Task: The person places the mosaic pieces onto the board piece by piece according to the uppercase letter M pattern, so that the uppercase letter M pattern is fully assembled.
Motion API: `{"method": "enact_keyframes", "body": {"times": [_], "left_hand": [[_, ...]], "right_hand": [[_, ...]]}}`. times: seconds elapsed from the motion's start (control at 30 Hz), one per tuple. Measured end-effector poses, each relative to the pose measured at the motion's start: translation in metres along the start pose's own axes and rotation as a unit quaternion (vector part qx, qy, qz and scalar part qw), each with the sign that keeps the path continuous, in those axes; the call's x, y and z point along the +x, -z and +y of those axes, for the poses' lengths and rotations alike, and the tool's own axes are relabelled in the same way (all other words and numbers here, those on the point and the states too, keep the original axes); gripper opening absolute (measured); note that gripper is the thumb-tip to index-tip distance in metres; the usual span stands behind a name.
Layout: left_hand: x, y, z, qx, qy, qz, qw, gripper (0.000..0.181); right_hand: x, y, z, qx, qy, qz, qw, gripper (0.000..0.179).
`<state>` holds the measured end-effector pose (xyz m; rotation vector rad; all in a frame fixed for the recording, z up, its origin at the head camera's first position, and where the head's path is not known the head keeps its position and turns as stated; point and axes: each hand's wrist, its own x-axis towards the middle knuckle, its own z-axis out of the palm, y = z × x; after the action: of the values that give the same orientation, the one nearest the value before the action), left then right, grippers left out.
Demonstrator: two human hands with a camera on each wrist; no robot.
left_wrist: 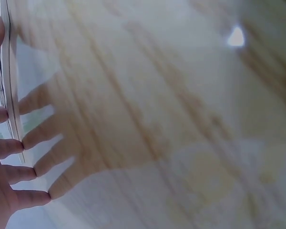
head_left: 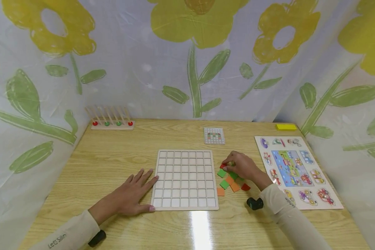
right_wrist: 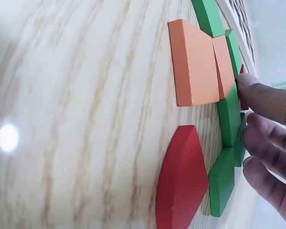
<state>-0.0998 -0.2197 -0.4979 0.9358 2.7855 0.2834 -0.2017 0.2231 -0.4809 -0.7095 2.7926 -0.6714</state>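
My left hand (head_left: 131,194) lies spread on the table, its fingertips and thumb at the left edge of a white grid board (head_left: 184,209). In the left wrist view its fingers (left_wrist: 19,148) reach the board's edge. Right of the board, my right hand (head_left: 242,166) pinches a small red piece (head_left: 223,166) between thumb and fingers; most of that piece is hidden. Under and beside this hand lie several green squares (head_left: 221,173) and orange squares (head_left: 220,192), some overlapping. Another red piece (right_wrist: 181,181), with one curved side, lies nearest the right wrist camera.
A small pattern card (head_left: 214,135) lies behind the board. On the right is a picture puzzle board (head_left: 300,203), with a yellow block (head_left: 285,127) beyond it. A peg rack (head_left: 112,127) with red and green beads stands at the back left, before a flowered curtain (head_left: 128,69).
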Motion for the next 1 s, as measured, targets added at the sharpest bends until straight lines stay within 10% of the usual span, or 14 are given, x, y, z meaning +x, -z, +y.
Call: {"method": "enact_keyframes", "body": {"times": [1.0], "left_hand": [[-0.002, 0.008, 0.006, -0.03, 0.041, -0.002, 0.9987, 0.101]], "right_hand": [[-0.001, 0.007, -0.003, 0.037, -0.01, -0.043, 0.9983, 0.009]]}}
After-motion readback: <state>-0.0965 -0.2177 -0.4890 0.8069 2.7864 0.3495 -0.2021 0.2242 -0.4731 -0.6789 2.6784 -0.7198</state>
